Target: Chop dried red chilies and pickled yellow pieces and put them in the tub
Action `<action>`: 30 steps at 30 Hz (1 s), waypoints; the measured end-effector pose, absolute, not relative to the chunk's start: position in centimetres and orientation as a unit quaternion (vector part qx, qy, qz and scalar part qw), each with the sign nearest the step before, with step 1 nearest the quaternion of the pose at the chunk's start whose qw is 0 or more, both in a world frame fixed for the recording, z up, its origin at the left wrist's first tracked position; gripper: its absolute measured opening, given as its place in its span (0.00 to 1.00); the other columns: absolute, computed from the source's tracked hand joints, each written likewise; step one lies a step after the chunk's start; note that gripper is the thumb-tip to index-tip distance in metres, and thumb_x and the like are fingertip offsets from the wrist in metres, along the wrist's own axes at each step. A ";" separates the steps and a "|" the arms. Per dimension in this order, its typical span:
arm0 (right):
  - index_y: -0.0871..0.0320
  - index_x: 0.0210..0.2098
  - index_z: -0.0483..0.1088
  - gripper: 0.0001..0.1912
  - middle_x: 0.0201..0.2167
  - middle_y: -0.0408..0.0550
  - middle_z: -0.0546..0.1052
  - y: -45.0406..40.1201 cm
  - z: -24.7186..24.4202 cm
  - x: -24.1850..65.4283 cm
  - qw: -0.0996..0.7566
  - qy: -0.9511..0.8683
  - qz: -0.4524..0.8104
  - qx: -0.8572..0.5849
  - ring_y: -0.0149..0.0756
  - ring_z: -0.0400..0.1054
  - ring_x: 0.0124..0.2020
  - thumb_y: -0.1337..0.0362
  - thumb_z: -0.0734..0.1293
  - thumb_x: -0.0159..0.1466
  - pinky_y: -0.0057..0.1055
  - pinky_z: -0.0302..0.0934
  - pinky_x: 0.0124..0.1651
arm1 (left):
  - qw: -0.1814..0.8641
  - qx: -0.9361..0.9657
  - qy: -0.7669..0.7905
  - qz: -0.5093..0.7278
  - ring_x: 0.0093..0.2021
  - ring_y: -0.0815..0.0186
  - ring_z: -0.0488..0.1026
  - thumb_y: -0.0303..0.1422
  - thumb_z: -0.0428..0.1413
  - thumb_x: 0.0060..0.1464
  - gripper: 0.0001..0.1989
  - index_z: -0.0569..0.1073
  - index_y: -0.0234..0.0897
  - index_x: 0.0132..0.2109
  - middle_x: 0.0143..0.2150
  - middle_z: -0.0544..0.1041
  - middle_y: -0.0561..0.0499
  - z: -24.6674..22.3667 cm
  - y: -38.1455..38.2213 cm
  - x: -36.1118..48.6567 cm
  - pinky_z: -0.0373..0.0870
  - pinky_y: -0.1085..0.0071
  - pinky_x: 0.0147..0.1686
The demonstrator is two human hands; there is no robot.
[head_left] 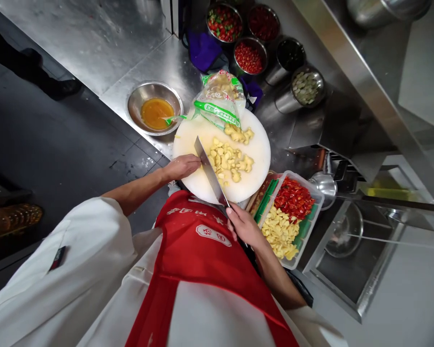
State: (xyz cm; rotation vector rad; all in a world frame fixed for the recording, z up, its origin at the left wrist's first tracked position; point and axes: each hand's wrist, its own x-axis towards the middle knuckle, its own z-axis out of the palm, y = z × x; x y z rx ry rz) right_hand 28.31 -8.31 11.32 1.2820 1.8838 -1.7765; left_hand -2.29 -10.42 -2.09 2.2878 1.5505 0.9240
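My right hand [244,224] is closed around the handle of a kitchen knife [212,174], whose long blade lies slantwise across the round white cutting board [188,137]. Close against the blade's left side, my left hand [183,166] has its fingers curled together; what is under the fingertips is hidden. Sliced ginger [224,156] is heaped to the right of the blade. Larger knobs of ginger [238,133] lie behind the slices, by the mouth of a clear plastic bag [219,103] with green print, which rests on the board's far edge.
A steel bowl of orange-brown liquid [155,113] stands left of the board. At right, a clear plastic tub [300,250] holds chopped red chillies [294,198] and ginger slices [280,231]. Several steel containers, one with chopped red peppers [249,58], line the back. Another person's leg [32,72] shows far left.
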 end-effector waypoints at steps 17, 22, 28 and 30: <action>0.54 0.35 0.61 0.21 0.17 0.33 0.66 -8.0 11.7 30.5 0.120 0.604 -0.656 0.436 0.27 0.61 0.12 0.43 0.54 0.70 0.23 0.57 0.18 | 0.098 0.772 0.545 0.313 0.46 0.64 0.75 0.31 0.50 0.64 0.11 0.77 0.36 0.43 0.45 0.79 0.44 -2.6 -10.6 -2.2 0.73 0.66 0.49; 0.54 0.35 0.58 0.21 0.13 0.31 0.65 -7.5 8.6 27.6 0.090 0.611 -0.668 0.415 0.28 0.60 0.10 0.43 0.54 0.70 0.23 0.54 0.16 | 0.115 0.777 0.538 0.304 0.46 0.64 0.75 0.31 0.50 0.63 0.10 0.77 0.37 0.43 0.46 0.78 0.44 -2.5 -10.6 -2.4 0.73 0.66 0.50; 0.55 0.39 0.62 0.21 0.15 0.32 0.65 -7.1 8.6 28.1 -0.009 0.559 -0.721 0.409 0.27 0.59 0.11 0.43 0.57 0.68 0.22 0.55 0.16 | 0.108 0.804 0.523 0.261 0.45 0.61 0.73 0.29 0.48 0.64 0.12 0.76 0.35 0.43 0.44 0.77 0.43 -1.2 -9.5 -2.5 0.72 0.64 0.47; 0.56 0.44 0.63 0.23 0.16 0.32 0.66 -7.2 9.4 29.3 -0.070 0.542 -0.722 0.424 0.27 0.60 0.11 0.42 0.57 0.68 0.23 0.56 0.17 | 0.099 0.786 0.544 0.277 0.45 0.61 0.73 0.30 0.48 0.64 0.12 0.76 0.35 0.43 0.44 0.77 0.42 -0.3 -7.6 -1.7 0.72 0.64 0.46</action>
